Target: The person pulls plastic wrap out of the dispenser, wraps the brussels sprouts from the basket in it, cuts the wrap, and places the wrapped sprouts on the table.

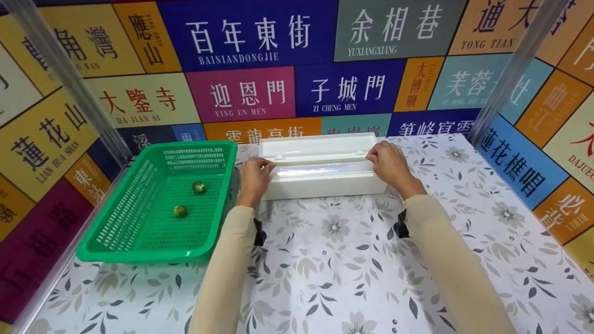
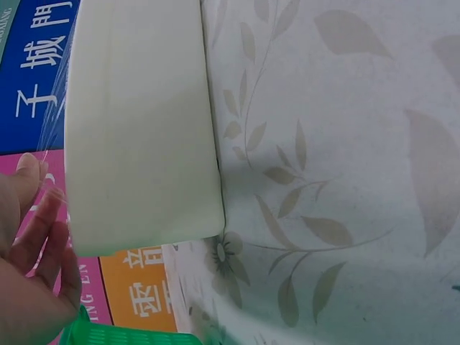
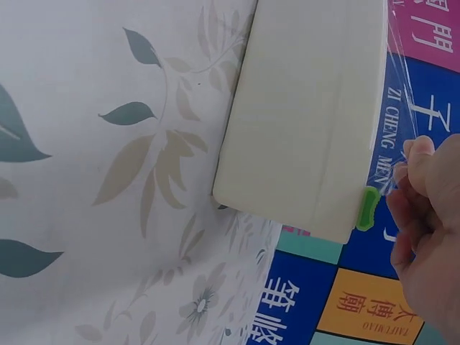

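Note:
A long white cling film dispenser [image 1: 325, 185] sits on the table, its lid [image 1: 320, 144] raised at the back. Clear cling film [image 1: 320, 170] stretches along its top. At one end, the left hand [image 1: 254, 180] pinches a corner of the film between thumb and fingers; in the left wrist view the film pulls taut from that hand [image 2: 36, 251]. The right hand [image 1: 392, 164] pinches the other corner, and the right wrist view shows clear film gathered at its fingertips [image 3: 418, 147]. A small green slider [image 3: 368, 208] shows on the dispenser's end.
Left of the dispenser stands a green plastic basket [image 1: 88, 250]. Two small, round, green-brown things [image 1: 199, 187] lie inside it, their kind unclear. A floral cloth [image 1: 334, 260] covers the table. Walls with coloured lettered panels [image 1: 260, 37] rise at the back and sides.

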### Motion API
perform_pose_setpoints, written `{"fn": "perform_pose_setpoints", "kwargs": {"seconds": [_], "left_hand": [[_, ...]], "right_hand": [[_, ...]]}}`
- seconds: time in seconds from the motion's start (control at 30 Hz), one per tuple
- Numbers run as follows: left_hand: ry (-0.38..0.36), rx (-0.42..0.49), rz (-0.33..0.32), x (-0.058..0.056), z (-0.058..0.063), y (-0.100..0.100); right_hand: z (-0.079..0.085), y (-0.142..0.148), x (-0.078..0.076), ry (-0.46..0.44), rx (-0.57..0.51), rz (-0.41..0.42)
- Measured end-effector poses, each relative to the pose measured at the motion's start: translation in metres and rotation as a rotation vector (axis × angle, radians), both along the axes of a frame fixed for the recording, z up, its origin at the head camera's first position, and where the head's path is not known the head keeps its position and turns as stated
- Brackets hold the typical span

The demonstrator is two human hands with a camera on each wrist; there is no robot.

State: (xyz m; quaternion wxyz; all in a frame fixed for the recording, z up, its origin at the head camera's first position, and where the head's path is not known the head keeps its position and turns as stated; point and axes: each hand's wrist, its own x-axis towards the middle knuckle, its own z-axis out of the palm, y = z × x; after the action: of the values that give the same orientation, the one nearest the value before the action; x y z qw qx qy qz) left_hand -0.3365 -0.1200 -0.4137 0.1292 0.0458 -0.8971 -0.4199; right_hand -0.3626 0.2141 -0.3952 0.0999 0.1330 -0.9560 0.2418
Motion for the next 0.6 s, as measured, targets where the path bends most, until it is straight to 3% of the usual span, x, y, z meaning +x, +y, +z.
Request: {"fn": "perform_pose_setpoints", "kwargs": {"seconds": [0.3,0.6], "left_hand": [[0.001,-0.003,0.043,0.0,0.01,0.005],[-0.031,0.096,0.018,-0.001,0.019,0.003]], "right_hand": [[0.006,-0.003,-0.001,-0.007,-0.038,-0.059],[0.012,-0.009,-0.002,-0.013,-0.066,-0.08]]}}
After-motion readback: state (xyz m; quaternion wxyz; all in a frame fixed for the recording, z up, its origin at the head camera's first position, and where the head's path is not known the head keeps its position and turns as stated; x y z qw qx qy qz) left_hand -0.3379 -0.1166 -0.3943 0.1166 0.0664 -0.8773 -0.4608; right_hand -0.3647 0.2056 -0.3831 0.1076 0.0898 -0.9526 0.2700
